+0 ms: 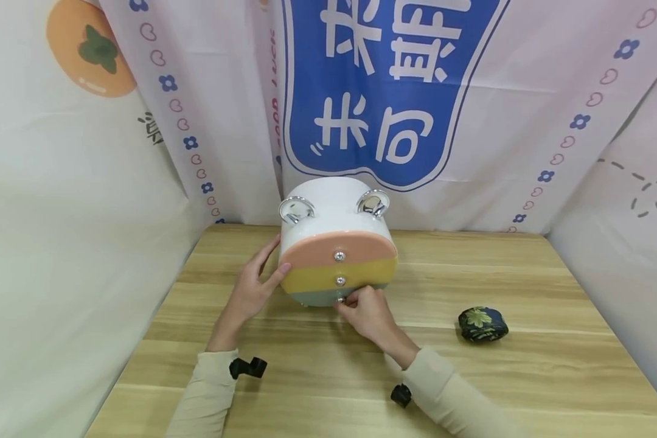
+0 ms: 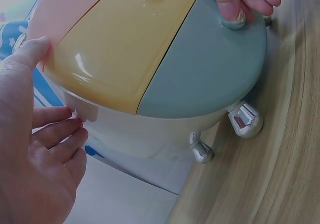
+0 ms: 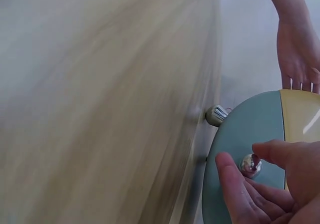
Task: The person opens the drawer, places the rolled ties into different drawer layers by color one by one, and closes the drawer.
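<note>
From my remote seat I see the right hand with its thumb and finger closed in a narrow pinch on the lowest silver knob, set on a blue-green drawer front. The left hand is spread wider, its thumb on the front edge and its fingers along the side of the same rounded white cabinet, at about 8 o'clock from the middle of it. At 12 o'clock from the pinched knob I have a yellow drawer front and then a pink-orange drawer front, each with its own knob. Two silver rings stand on the cabinet's top, at 11 and 1 o'clock, and in the left wrist view I make out silver feet under it. The cabinet stands toward the back of the wood-grain table. Well apart from it, at 4 o'clock, lies a dark bundle with a yellow-green leaf pattern. Pale sleeves reach in from 7 and 5 o'clock. Behind the table, toward 12 and 1 o'clock, I see a cloth printed with a blue panel and white characters.
</note>
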The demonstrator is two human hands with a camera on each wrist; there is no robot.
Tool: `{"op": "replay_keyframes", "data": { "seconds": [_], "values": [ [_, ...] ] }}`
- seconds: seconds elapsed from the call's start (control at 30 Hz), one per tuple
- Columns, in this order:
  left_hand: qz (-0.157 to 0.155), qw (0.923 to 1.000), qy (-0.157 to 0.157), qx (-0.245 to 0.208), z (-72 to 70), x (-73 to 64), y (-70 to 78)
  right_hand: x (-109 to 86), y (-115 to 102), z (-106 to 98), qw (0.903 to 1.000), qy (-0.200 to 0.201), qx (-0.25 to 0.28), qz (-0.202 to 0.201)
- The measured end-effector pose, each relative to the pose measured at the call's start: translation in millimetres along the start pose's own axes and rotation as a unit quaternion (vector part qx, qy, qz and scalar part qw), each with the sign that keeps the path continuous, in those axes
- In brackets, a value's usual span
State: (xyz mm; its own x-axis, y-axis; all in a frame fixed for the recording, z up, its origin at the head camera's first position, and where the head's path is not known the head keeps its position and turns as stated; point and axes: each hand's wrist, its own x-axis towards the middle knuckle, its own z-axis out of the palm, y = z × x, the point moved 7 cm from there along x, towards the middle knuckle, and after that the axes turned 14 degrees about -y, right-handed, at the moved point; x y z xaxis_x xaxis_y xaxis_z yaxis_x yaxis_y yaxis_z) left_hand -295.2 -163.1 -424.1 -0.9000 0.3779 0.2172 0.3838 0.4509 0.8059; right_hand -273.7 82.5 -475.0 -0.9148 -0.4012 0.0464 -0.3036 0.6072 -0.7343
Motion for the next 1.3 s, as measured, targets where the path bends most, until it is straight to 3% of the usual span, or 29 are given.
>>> {"op": "replay_keyframes", "data": {
  "seconds": [0.17, 0.8, 1.3],
  "values": [
    [0.003, 1.0000, -0.001, 0.003, 0.3, -0.3, -0.2, 0.3, 0.4, 2.1, 0.9999, 0.015, 0.002, -0.001],
    [0.004, 0.9999, -0.013, 0.005, -2.4, -2.4, -5.2, 1.0, -2.6, 5.9, 0.9967, 0.042, -0.025, 0.064],
    [-0.001, 0.9999, -0.015, 0.000, -2.3, -3.5, -7.4, -0.6, -5.5, 6.3, 0.9946, 0.057, -0.068, 0.053]
  ]
}}
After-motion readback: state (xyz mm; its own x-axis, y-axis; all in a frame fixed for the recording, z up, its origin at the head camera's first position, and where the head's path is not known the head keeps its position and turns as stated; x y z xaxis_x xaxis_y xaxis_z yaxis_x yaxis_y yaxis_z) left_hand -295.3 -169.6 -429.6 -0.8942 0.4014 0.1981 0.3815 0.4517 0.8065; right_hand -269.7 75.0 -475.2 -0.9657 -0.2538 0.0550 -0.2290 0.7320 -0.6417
